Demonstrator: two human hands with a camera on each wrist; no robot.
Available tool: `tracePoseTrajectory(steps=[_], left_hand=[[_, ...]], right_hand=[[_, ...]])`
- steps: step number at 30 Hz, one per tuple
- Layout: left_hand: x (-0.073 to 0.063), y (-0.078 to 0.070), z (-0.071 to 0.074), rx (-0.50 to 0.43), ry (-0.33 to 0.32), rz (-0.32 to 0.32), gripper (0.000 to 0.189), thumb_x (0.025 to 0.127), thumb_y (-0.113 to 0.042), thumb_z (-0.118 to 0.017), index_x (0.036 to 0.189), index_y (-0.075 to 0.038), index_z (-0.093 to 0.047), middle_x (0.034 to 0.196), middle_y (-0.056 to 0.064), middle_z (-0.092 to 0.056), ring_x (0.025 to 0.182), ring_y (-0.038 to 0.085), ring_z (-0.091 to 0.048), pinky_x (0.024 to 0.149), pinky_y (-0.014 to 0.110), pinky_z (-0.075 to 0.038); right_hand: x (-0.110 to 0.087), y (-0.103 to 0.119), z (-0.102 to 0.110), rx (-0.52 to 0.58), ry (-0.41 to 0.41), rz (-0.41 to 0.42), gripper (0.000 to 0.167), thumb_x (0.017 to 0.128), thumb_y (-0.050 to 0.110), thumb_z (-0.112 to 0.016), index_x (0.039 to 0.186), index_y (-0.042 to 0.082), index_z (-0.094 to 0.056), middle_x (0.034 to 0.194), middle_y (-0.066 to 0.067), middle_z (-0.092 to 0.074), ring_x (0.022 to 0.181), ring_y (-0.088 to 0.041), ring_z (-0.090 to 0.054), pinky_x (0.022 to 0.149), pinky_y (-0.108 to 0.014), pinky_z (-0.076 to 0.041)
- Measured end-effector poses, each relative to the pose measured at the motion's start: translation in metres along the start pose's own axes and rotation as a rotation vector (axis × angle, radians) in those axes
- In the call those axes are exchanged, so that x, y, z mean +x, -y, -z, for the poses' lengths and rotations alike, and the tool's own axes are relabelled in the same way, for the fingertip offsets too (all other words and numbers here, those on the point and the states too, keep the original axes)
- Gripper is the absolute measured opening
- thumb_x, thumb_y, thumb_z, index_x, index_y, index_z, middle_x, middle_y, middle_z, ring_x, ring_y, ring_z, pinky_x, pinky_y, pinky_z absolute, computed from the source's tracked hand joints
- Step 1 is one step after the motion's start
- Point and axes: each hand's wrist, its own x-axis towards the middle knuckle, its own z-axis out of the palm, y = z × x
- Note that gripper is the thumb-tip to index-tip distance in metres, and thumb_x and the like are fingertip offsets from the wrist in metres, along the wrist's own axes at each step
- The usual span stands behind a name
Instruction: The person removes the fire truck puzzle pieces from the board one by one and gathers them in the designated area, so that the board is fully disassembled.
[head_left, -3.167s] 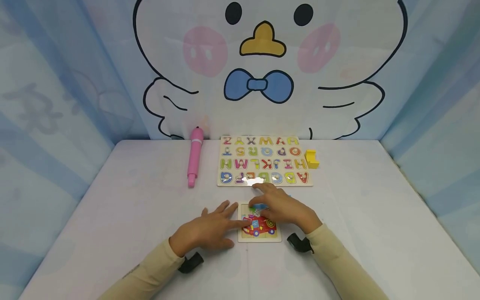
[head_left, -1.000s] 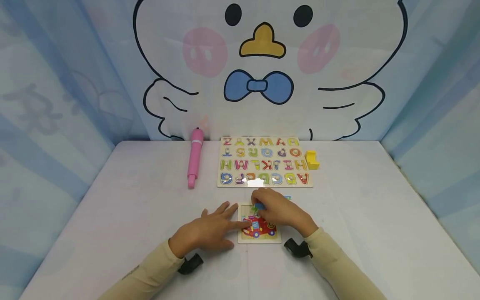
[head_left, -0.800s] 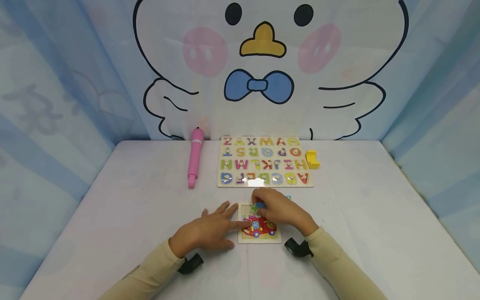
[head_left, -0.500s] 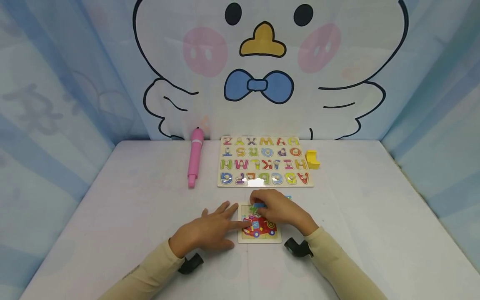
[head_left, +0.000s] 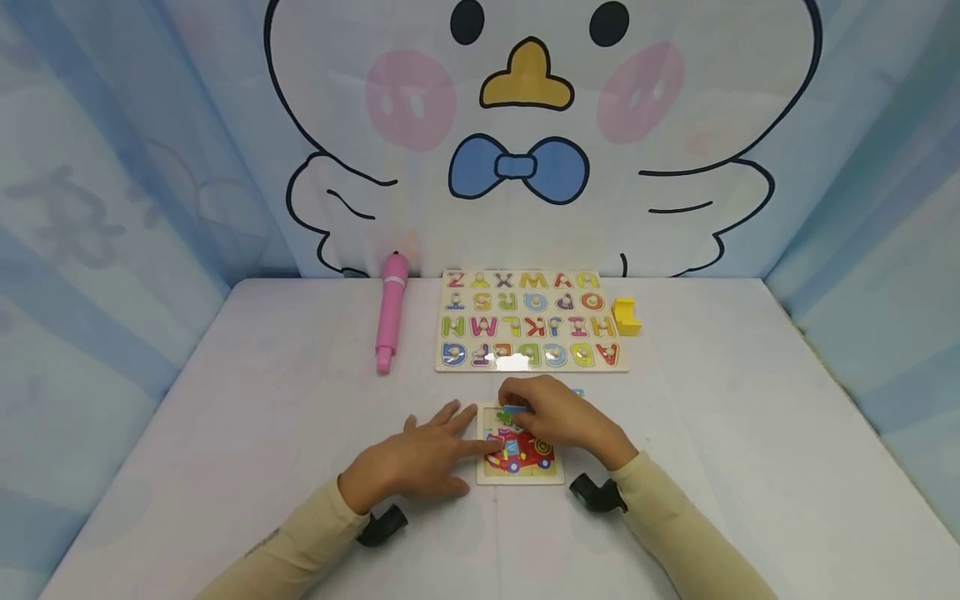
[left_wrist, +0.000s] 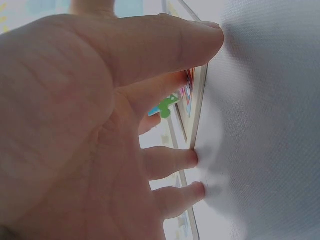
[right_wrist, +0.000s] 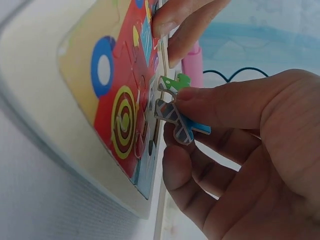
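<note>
A small square jigsaw puzzle of a red vehicle (head_left: 520, 481) lies on the table in its pale wooden frame. The person's left hand (head_left: 412, 465) spreads its fingers beside it, the index fingertip resting on the red picture. Two other left fingertips touch the cloth in the left wrist view. Over the puzzle's far part, the right hand (head_left: 564, 414) pinches a jigsaw piece (right_wrist: 181, 122) printed blue, green and grey between thumb and fingers. In the right wrist view the piece is tilted, close to the puzzle's surface; whether it touches is unclear. Right fingers partly cover the far part.
Behind the puzzle lies a wooden alphabet board (head_left: 531, 371) with knobbed letters. A yellow block (head_left: 626, 317) sits at its right, a pink pen-shaped object (head_left: 390, 315) at its left. Another small blue piece (head_left: 577, 392) lies just behind the right hand.
The right index finger, stretched toward the alphabet board at first, has drawn back and curled at the piece. The piece has shifted slightly and tilts. The left hand stays put.
</note>
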Motion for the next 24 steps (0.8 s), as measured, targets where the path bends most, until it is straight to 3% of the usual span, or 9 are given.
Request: tracePoseTrajectory(steps=[12,20,24], left_hand=[[0.001,-0.001,0.003,-0.005,-0.001,0.006,0.063,0.092,-0.031,-0.077,0.149,-0.043,-0.052,0.167,0.011,-0.027,0.154,0.039,-0.017,0.106,0.078,-0.026],[0.001,-0.001,0.0,-0.025,-0.002,-0.001,0.062,0.093,-0.03,-0.076,0.149,-0.042,-0.052,0.167,0.012,-0.026,0.154,0.04,-0.016,0.108,0.078,-0.024],[-0.001,-0.001,0.0,-0.023,-0.005,0.003,0.062,0.092,-0.03,-0.077,0.149,-0.042,-0.053,0.167,0.012,-0.027,0.154,0.039,-0.016,0.108,0.078,-0.024]], right_hand=[[-0.003,-0.005,0.017,0.013,-0.038,-0.022,0.014,0.09,0.001,-0.073,0.093,0.013,-0.066,0.081,0.007,-0.059,0.078,-0.012,-0.053,0.074,-0.03,-0.048],[-0.025,-0.02,0.049,0.038,-0.093,-0.058,0.014,0.09,-0.003,-0.072,0.092,0.009,-0.065,0.081,0.003,-0.06,0.076,-0.014,-0.054,0.067,-0.03,-0.048],[-0.04,-0.033,0.063,0.021,-0.11,-0.099,0.013,0.089,-0.003,-0.072,0.092,0.008,-0.066,0.082,0.003,-0.059,0.079,-0.016,-0.054,0.071,-0.031,-0.047]])
